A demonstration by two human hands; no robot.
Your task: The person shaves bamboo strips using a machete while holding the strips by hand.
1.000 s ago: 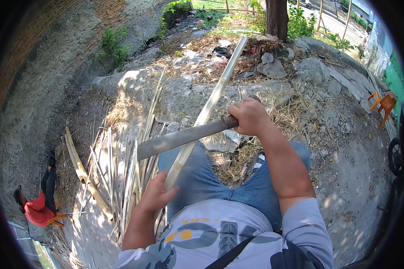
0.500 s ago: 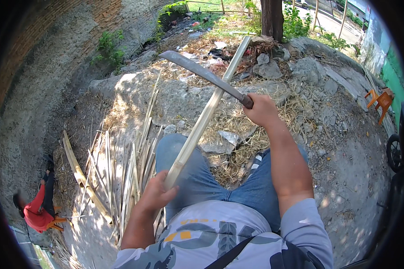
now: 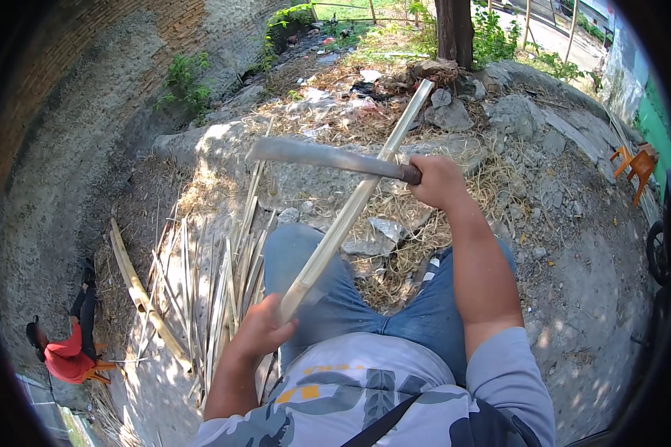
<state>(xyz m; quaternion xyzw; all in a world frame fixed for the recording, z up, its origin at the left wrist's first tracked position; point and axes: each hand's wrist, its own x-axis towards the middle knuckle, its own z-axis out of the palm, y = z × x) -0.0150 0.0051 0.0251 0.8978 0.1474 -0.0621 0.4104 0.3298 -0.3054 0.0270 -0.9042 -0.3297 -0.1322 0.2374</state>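
Right grip: the bare right hand is closed around the dark brown cylindrical handle of a long grey metal machete; most of the handle lies hidden in the fist
Left grip: the bare left hand, below and left of the right grip, is closed on the lower end of a pale, narrow split-bamboo strip; that end is covered by palm and fingers
Strip: slants up and right from the left grip, its far end past the right grip; the machete hides a short part of it
Blade: runs leftward from the right grip across the strip; the outer part is blurred, and contact with the strip cannot be told
Haze: a smeary patch just right of the left grip dims the blue denim jeans
Pile: thin pale bamboo strips lie left of the left grip, partly behind the forearm; farther left, a yellowish split bamboo pole
Ground: grey dirt with dry curled shavings below and right of the right grip
Room: outdoors; rough brick-and-plaster wall far left of both grips, brown tree trunk above the right one, orange plastic chair far right
Edges: black wheel cut by the dark rim; seated person in red, small, far left
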